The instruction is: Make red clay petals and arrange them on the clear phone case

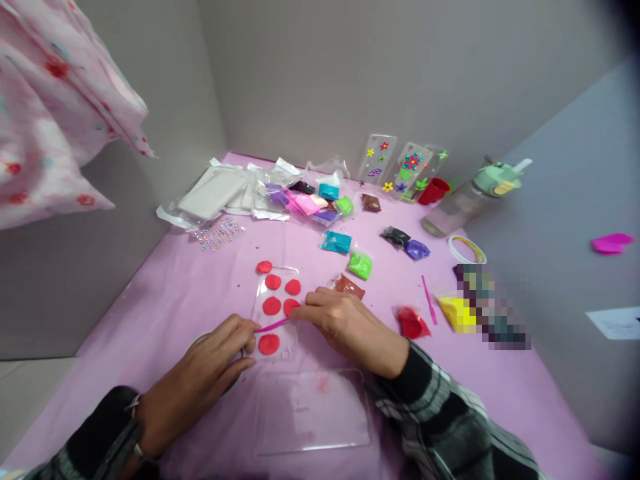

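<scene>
A thin pink plastic clay tool (274, 325) lies slantwise over a clear phone case (287, 353). My right hand (345, 323) pinches its right end, fingertips against a flattened red clay disc (291, 307). At its left end are the curled fingers of my left hand (220, 350), with the thumb lower and apart. Several other red clay discs (271, 306) sit on the case, one (264, 267) at its upper left corner. Partly hidden under my left hand is a round, pale-rimmed thing (193, 343). Nearest me lies a clear flat sheet (313, 413) with a reddish smear.
Clay packets lie beyond and to the right, including brown (350, 287), green (360, 265), red (413, 323) and yellow (456, 312). Decorated clear cases (413, 167) lean on the back wall near a bottle (460, 203). A tape roll (467, 251) lies right; white packages (213, 190) back left.
</scene>
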A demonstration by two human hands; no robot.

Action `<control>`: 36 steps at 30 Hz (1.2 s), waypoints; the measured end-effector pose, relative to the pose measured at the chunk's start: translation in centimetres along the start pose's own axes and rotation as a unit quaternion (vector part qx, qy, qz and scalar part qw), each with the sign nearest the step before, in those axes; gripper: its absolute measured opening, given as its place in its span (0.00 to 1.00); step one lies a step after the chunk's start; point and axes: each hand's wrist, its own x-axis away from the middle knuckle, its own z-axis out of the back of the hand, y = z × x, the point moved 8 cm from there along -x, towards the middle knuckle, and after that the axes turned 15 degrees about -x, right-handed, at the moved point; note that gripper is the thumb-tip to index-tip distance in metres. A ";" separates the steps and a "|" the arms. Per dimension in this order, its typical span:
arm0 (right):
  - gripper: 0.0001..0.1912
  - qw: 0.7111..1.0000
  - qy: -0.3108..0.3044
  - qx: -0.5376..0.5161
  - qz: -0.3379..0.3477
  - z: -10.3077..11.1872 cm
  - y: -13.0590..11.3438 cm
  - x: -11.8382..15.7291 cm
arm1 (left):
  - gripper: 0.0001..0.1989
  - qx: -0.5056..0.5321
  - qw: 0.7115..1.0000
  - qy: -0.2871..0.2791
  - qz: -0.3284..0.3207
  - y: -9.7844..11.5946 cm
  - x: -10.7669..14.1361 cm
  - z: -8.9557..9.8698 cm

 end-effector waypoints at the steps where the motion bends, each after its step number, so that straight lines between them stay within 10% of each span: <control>1: 0.18 1.000 0.021 -0.008 -0.005 0.4 0.0 0.4 | 0.04 0.001 1.000 0.003 0.000 -0.1 0.0 0.0; 7: 0.14 0.956 0.177 -0.192 -0.131 1.5 0.0 5.7 | 0.03 -0.011 0.999 0.026 0.016 -0.3 0.1 -0.4; 14: 0.13 0.879 0.281 -0.270 -0.276 -3.3 -1.4 10.4 | 0.04 -0.031 0.997 0.061 0.020 0.8 0.0 -0.5; 36: 0.25 0.812 0.182 -0.390 -0.394 -8.3 -1.9 8.7 | 0.02 -0.084 0.991 0.100 -0.020 1.7 -0.2 -0.3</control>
